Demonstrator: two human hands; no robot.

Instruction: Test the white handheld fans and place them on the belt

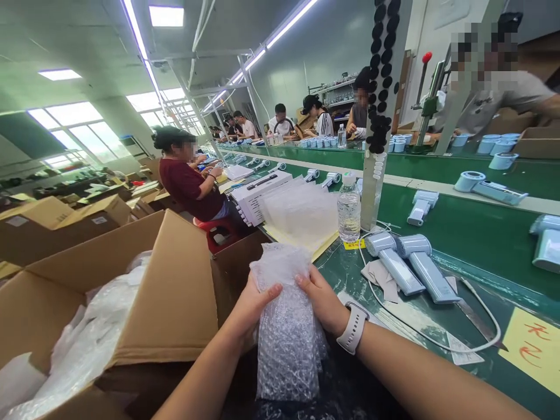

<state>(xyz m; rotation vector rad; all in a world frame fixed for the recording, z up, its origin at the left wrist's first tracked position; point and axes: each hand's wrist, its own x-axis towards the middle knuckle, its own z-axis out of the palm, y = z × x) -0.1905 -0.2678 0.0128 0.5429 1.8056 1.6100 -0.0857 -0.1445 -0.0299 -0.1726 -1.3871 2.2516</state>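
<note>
A clear, soft bubble-wrap pouch [286, 332] hangs upright just right of the box, close to the near edge of the bench. Its upper end is crumpled and gathered, its lower part is longer and darker, and its many small air cells catch the light. Whatever may lie inside cannot be made out through the plastic.

The left hand [251, 306] and right hand [321, 294] grip the pouch from opposite sides near the top, in a narrow hold set by the pouch's width. A white smartwatch [353, 328] sits on the right wrist.

To the left stands an open brown cardboard box [166, 286] holding white plastic sheeting [83, 332]. To the right, on a green workbench [441, 356], lie two pale blue handheld devices [396, 265] beside a white cable [476, 348] and a beige cloth [380, 279]. Farther off stand a clear water bottle [349, 210] and a stack of clear plastic bags [297, 210].
</note>
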